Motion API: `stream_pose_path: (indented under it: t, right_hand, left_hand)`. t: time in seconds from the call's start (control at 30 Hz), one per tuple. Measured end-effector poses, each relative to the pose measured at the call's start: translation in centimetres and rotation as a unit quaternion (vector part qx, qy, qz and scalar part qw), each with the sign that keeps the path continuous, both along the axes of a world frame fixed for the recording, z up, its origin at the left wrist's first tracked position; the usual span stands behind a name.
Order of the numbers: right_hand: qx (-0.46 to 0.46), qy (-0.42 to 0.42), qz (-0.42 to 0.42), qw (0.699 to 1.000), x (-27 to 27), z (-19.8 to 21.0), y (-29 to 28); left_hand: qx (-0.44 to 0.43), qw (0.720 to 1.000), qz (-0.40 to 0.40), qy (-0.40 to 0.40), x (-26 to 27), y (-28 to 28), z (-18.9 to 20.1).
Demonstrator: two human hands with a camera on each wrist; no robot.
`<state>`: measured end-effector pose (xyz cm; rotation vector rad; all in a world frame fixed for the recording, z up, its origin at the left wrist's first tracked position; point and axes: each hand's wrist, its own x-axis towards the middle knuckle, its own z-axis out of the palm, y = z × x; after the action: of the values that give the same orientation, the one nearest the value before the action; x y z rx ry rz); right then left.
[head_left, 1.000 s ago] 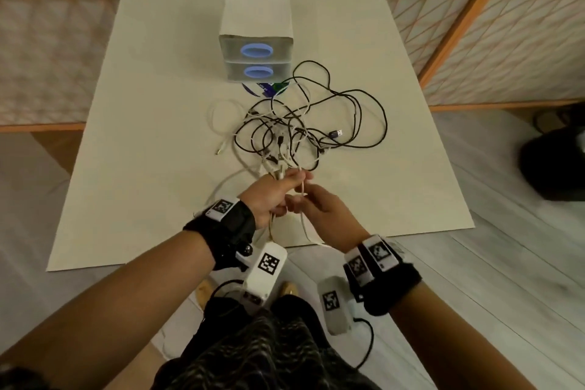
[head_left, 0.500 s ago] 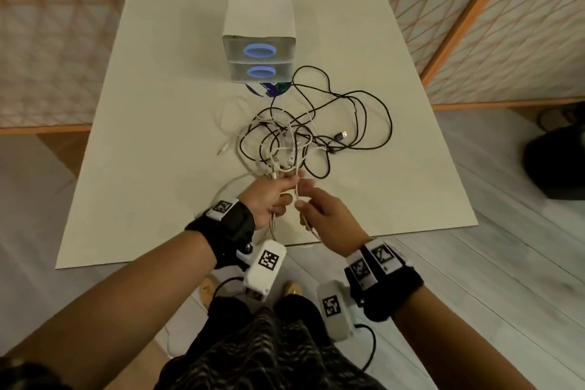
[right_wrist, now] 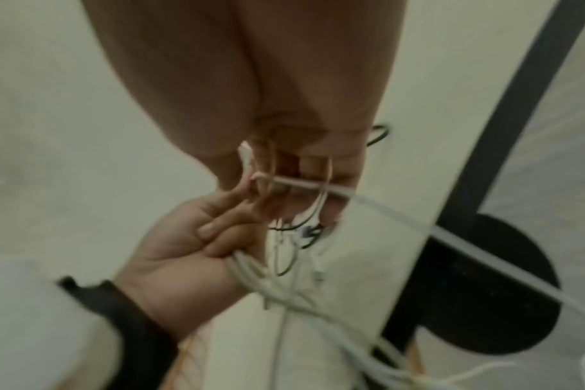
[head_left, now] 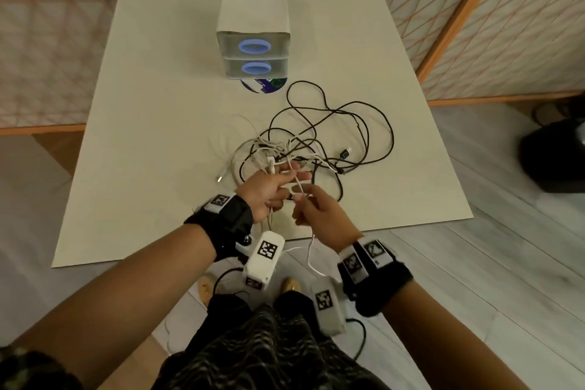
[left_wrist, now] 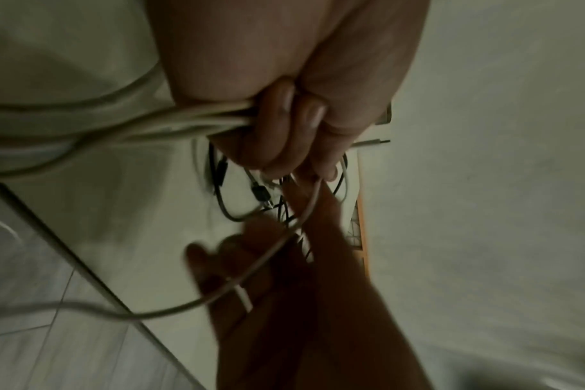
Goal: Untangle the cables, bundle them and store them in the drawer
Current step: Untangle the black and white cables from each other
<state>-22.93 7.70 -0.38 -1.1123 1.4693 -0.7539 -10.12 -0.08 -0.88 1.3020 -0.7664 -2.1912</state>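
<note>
Just in front of the drawer unit (head_left: 253,55), left hand (head_left: 269,191) clutches gathered white cable (left_wrist: 184,116) strands, right hand (head_left: 319,215) pinches one limp, light, snag-prone strand near its plug, black cable (head_left: 373,123) lying tangled beside.

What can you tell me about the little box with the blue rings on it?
The drawer box is a small, pale grey unit, plastic by its look. It stands upright at the far middle of the cream mat. It has two stacked drawers, both shut, each with a blue oval ring handle on its front. A round printed disc pokes out at its base. Neither hand touches it.
</note>
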Motion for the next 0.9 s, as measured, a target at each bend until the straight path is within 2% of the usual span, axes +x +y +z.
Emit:
stream_pose_path:
  t: [0.1,0.2,0.27,0.37,0.47,0.6,0.7,0.8,0.9]
  right_hand:
    - [-0.046,0.052,-0.025,0.997,0.2,0.1,-0.3]
    - [-0.034,0.068,0.022,0.997,-1.2,-1.7,2.9]
    - [-0.043,0.082,0.022,0.995,-2.7,-2.8,4.6]
    - [-0.051,0.102,0.016,0.993,-4.5,-3.3,5.0]
    - [-0.013,0.107,0.043,0.993,-5.2,-2.7,4.6]
    - [0.008,0.066,0.040,0.997,-3.0,-0.9,0.9]
    - [-0.032,0.069,0.001,0.997,-0.3,0.9,-3.4]
    - [-0.100,0.111,-0.043,0.988,0.4,2.5,-5.3]
    - [-0.135,0.136,-0.035,0.981,0.2,3.7,-5.5]
  left_hand:
    - [0.009,0.999,0.041,0.028,0.0,-1.3,0.5]
    - [0.001,0.994,0.092,0.054,0.7,-3.7,1.3]
    - [-0.005,0.992,0.113,0.060,0.7,-4.6,1.6]
    - [-0.007,0.987,0.145,0.066,0.0,-4.9,1.8]
    - [-0.013,0.986,0.152,0.072,-0.5,-4.6,1.6]
    - [-0.044,0.995,0.091,0.013,-0.8,-3.0,1.0]
    - [-0.046,0.996,0.069,-0.037,-1.1,-2.0,0.8]
    - [-0.055,0.989,0.104,-0.087,-1.2,-2.5,1.1]
    - [-0.058,0.975,0.156,-0.145,-1.5,-3.5,1.6]
